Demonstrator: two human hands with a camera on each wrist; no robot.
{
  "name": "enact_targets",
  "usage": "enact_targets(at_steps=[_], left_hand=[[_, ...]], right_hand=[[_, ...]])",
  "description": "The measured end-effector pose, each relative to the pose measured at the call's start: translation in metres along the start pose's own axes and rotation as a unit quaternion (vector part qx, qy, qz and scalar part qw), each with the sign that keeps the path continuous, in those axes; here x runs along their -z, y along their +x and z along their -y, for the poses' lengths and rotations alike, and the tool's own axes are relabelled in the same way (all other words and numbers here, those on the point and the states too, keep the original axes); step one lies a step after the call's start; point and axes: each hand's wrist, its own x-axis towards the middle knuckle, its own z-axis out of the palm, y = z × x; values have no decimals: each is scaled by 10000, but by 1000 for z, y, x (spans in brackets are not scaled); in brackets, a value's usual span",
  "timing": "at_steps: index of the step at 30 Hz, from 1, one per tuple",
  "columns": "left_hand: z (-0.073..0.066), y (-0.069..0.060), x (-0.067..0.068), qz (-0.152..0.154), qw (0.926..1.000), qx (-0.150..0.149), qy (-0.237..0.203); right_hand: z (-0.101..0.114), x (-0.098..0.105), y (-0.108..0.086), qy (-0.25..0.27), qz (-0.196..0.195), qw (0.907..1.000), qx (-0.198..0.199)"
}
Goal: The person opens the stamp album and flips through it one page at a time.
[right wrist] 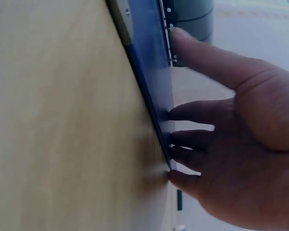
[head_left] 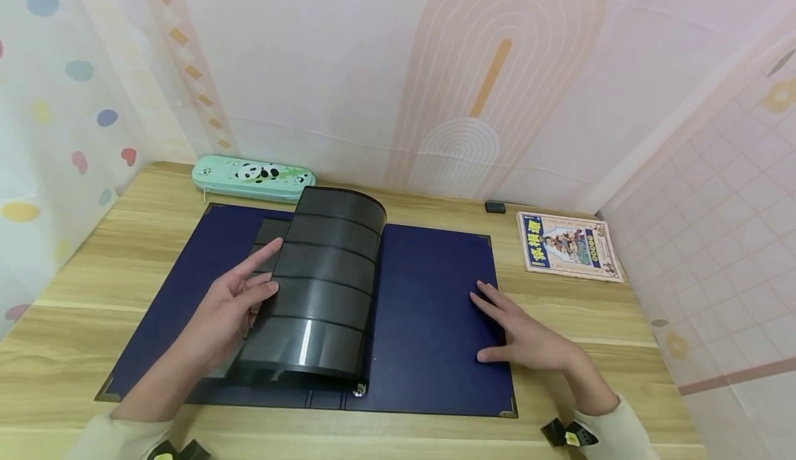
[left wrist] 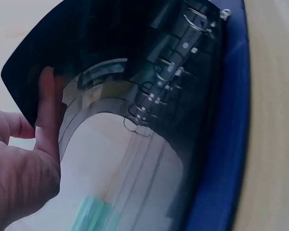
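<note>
A navy ring binder (head_left: pixel 435 322) with metal corners lies spread on the wooden table. Its glossy black pocket pages (head_left: pixel 326 266) stand up in a curve near the middle. My left hand (head_left: pixel 218 311) pinches their left edge between thumb and fingers. Several metal rings (left wrist: pixel 159 70) run along the spine in the left wrist view; the pockets' contents cannot be made out. On the binder's bare right cover rest the fingertips of my right hand (head_left: pixel 525 332), spread and holding nothing. The right wrist view shows those fingers at the cover's edge (right wrist: pixel 151 106).
Behind the binder's left side is a mint pencil case (head_left: pixel 255 178) with a panda picture. A printed booklet (head_left: pixel 569 246) lies at the right, and a small black object (head_left: pixel 495 207) sits at the table's back edge. Patterned cloth walls (head_left: pixel 348 66) enclose the table.
</note>
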Motion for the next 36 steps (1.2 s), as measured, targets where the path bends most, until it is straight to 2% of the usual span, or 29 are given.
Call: enact_targets(at_steps=[3,7,9,13,17,25,28,31,36], left_hand=[[-4,4,-3,207,9978,-222,-597],[-10,8,-12,580,9862,-415,-1492],[-13,9,-16,605,9828,-400,-1697],[-19,10,-19,323,9838,-261,-1742],[-21,10,-11,342,9803,-302,-1923],[-21,5,7,480,9819,-793,-1652],[-22,3,15,619,9794,-1008,-1637],[-22,2,25,736,9784,-1071,-1606],[-16,-1,42,869,9799,-880,-1563]], right_hand=[[1,-1,0,-375,119,9991,136],[4,-1,0,-588,124,9980,168],[5,-2,0,-591,129,9981,139],[6,-2,0,-582,112,9982,94],[0,-4,1,-562,73,9983,121],[7,-3,0,-602,129,9980,122],[5,-3,-1,-571,115,9981,193],[-4,-5,-1,-517,21,9978,423],[-32,-12,1,-497,-200,9952,814]])
